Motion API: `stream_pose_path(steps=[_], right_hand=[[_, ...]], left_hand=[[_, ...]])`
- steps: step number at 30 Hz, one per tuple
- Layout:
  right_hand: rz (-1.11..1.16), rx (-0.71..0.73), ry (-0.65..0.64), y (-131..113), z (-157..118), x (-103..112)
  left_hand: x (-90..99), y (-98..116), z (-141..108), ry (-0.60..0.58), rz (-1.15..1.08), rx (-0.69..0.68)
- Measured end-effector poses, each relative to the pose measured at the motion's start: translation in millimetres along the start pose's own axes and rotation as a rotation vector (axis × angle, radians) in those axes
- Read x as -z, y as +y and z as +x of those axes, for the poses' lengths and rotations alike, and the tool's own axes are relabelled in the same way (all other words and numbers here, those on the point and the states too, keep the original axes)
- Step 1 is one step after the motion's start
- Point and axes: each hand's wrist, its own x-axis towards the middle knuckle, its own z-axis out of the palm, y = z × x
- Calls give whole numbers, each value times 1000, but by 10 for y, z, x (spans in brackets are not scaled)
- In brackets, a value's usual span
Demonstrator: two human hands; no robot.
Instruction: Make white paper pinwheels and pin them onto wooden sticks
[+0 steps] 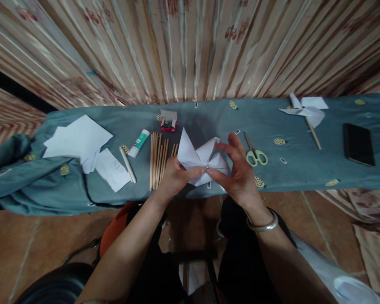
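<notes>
A white paper pinwheel (190,154) with folded blades is held up between my two hands over the table's front edge. My left hand (175,175) grips its left side, thumb pressed at the centre beside a small shiny pin head (207,167). My right hand (239,173) holds the right side, its thumb at the same centre and its index finger by the upper blade. The fingers behind the paper are hidden. Several wooden sticks (156,158) lie just left of my left hand. Green-handled scissors (256,157) rest right of my right hand.
On the grey-green cloth (262,118) stand a small open red box (169,122), a glue stick (139,143), a white pen (127,164), a written note (112,171) and stacked white paper (80,139). Rightward lie a pinwheel on a stick (307,109) and a black phone (358,144). A curtain (190,50) hangs behind.
</notes>
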Motion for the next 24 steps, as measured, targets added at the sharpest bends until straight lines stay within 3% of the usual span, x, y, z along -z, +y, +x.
stream_pose_path(steps=[10, 18, 24], right_hand=[[150, -66, 11, 115, -14, -53], [306, -170, -54, 124, 1, -61], [270, -209, 51, 129, 8, -84]], left_hand=[[-2, 12, 2, 8, -8, 17], [-19, 43, -6, 12, -7, 12], [14, 29, -3, 28, 17, -3]])
